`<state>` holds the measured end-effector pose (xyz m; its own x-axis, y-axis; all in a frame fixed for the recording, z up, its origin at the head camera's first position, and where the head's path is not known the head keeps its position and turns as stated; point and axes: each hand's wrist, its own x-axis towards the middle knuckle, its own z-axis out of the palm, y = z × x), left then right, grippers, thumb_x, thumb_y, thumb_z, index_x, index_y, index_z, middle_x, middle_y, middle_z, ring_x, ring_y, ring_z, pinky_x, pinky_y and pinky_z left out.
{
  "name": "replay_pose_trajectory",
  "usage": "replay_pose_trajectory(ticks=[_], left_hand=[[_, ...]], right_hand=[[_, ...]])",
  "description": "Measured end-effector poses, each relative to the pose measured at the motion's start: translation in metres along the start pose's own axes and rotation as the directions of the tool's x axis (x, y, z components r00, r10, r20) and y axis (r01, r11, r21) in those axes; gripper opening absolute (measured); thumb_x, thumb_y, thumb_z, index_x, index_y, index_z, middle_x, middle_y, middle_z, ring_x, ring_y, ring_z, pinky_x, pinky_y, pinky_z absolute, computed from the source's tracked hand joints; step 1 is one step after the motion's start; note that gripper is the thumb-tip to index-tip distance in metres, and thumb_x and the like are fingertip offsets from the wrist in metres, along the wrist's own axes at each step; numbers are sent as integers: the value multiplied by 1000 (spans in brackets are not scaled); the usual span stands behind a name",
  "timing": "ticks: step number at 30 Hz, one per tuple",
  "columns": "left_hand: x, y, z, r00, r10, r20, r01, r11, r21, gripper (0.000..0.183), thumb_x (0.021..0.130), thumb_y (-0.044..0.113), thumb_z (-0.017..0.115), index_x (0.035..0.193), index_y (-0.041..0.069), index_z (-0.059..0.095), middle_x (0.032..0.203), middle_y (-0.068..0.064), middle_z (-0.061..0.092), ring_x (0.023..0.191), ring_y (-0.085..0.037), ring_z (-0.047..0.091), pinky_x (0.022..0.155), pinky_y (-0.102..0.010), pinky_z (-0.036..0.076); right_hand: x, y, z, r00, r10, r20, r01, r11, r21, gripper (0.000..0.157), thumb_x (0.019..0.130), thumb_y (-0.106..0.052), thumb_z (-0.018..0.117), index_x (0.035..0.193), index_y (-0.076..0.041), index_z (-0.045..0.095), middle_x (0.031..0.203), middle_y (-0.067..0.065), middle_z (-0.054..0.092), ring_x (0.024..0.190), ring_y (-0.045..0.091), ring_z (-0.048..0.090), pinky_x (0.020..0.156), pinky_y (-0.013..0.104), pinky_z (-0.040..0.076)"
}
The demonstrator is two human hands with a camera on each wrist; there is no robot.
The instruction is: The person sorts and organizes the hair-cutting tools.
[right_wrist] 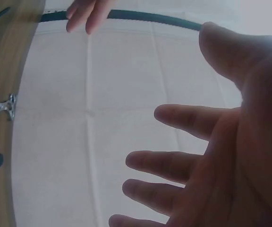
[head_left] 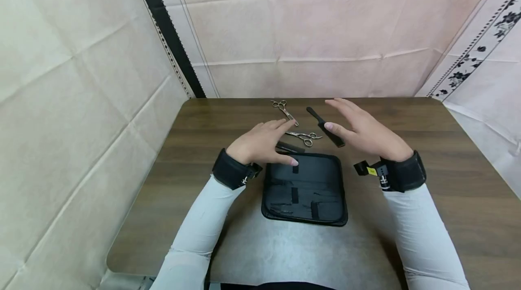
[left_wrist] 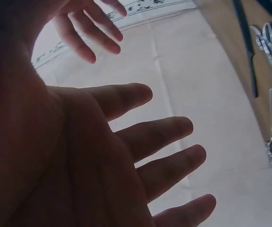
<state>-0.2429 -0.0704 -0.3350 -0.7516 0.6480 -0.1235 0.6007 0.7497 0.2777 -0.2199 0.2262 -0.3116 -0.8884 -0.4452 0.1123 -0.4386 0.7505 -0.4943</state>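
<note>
Both hands are raised over the table with nothing in them. My left hand point(head_left: 262, 142), fingers spread, overlaps the upper left corner of an open black zip case point(head_left: 305, 190) in the head view. The right hand point(head_left: 362, 131) hovers at the right, its thumb overlapping a black handled comb point(head_left: 334, 136). Between the hands lie a pair of silver scissors point(head_left: 307, 138) and, farther back, thinning scissors point(head_left: 286, 111). A smaller black comb point(head_left: 290, 147) lies just behind the case, partly hidden by the left hand. Elastic loops and slim pockets line the case.
The wooden table point(head_left: 163, 199) has a shiny grey area point(head_left: 260, 254) at its near side. Pale creased cloth point(head_left: 317, 32) hangs behind the table's back edge and along both sides. A black band point(head_left: 171, 27) runs down the cloth at the left.
</note>
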Motion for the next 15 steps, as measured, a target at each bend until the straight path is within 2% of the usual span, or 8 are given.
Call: replay_pose_trajectory(ticks=[8,15], left_hand=[[11,0,17,997,3,73,-7,999,48,109,85,72,71,168,27,16,173,-10,23,160,-29,23,128,-56,22],[6,-5,43,991,-7,133,-8,994,110,108,86,69,72,168,26,16,172,-10,25,159,-30,26,127,-55,24]], right_hand=[[5,19,1,1000,27,13,-27,999,19,69,108,-50,49,166,-20,26,170,14,27,157,37,25,121,66,25],[14,31,7,998,43,40,-44,998,35,69,108,-51,48,165,-15,29,168,17,30,156,39,27,122,64,25]])
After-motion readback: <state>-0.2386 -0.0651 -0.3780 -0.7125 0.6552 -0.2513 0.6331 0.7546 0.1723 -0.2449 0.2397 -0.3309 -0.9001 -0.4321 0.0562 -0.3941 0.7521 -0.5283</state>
